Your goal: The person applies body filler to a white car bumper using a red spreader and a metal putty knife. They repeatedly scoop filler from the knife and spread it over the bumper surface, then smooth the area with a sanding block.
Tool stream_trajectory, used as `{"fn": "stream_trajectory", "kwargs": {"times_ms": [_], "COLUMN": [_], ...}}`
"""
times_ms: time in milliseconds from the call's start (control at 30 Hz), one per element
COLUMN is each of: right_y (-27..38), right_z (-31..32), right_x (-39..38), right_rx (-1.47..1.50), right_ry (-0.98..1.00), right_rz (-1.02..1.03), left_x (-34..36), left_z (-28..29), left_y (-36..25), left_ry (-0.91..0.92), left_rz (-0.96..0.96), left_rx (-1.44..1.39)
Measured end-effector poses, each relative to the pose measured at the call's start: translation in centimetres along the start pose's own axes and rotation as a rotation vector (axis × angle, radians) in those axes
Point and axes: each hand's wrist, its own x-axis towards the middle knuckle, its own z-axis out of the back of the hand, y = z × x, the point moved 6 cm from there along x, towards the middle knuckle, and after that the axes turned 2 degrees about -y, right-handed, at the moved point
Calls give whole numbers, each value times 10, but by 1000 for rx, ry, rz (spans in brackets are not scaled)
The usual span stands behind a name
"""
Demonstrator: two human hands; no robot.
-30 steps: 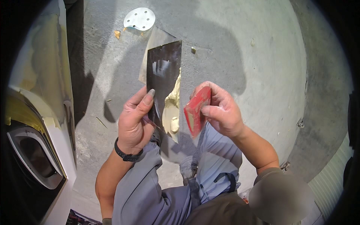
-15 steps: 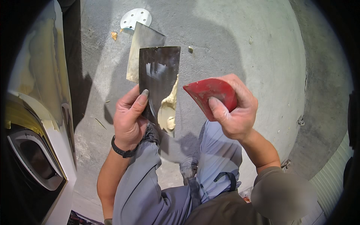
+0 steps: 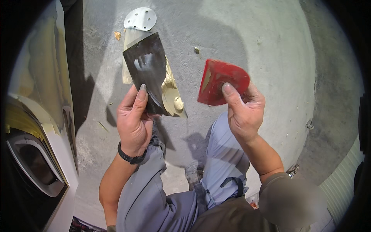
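My left hand [image 3: 132, 120] grips a dark, glossy rectangular mixing board [image 3: 143, 63] by its lower left side, thumb on top. Cream-coloured putty [image 3: 169, 92] lies along the board's right edge, with a thicker lump near the lower corner. In my right hand [image 3: 246, 116] is a red putty spreader [image 3: 228, 75], pinched under the thumb at its rounded end. Its straight edge faces left, towards the board but apart from it, and a tan smear marks its face. Behind the board shows a pale, flat patch [image 3: 126, 69]; I cannot tell whether it is held.
On the grey concrete floor [image 3: 216, 34] lie a white perforated sanding disc [image 3: 141, 18] and a small tan scrap [image 3: 117, 35]. At the left stands a vehicle body panel [image 3: 38, 69] with sanded patches, yellow masking tape [image 3: 23, 125] and a door handle [image 3: 36, 162]. My legs [image 3: 143, 185] are below.
The board has tilted, its top swinging left and its lower end right. The spreader has turned so its straight edge stands nearly upright, and my right hand has rotated with it.
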Motion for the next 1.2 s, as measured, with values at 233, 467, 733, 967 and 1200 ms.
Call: {"fn": "stream_trajectory", "kwargs": {"times_ms": [233,467,733,967,1200], "right_y": [-29,-40,-54,-2,30], "right_z": [-35,-18,-19,-132,-232], "right_x": [-38,-47,-19,7,14], "right_rx": [311,53,251,-318,-277], "right_ry": [8,-81,-169,350,294], "right_rz": [-171,-177,-151,402,1046], "left_x": [5,2,11,11,4], "left_z": [-4,2,33,94,124], "left_y": [-2,4,23,92,130], "left_ry": [-34,-175,-119,-112,-141], "left_rz": [-40,9,66,78,125], "left_rx": [-7,48,-59,470,506]}}
